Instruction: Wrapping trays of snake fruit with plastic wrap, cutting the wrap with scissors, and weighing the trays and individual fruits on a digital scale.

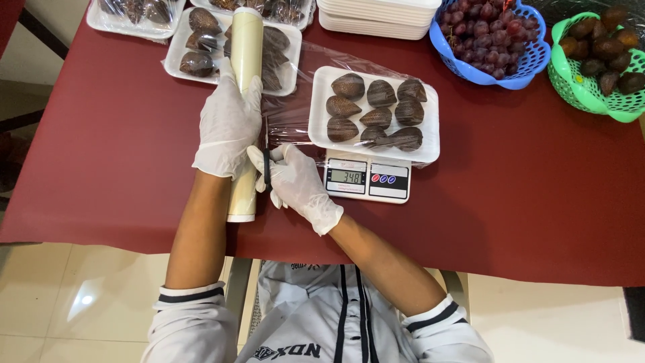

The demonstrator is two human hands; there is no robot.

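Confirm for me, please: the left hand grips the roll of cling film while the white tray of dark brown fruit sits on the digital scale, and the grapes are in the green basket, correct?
Not quite. The head view shows the grapes in the blue basket; the green basket holds dark brown fruit. The rest stands: the left hand grips the cling film roll, and the white tray sits on the digital scale.

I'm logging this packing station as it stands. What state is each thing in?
Cling film roll: partly unrolled, gripped by left hand.
Film sheet: stretched over the tray.
Right hand: holds a small dark blade at the film.
Foam tray: filled, on the scale.
Scale: on.
Blue basket: full of grapes.
Green basket: holds brown fruit.
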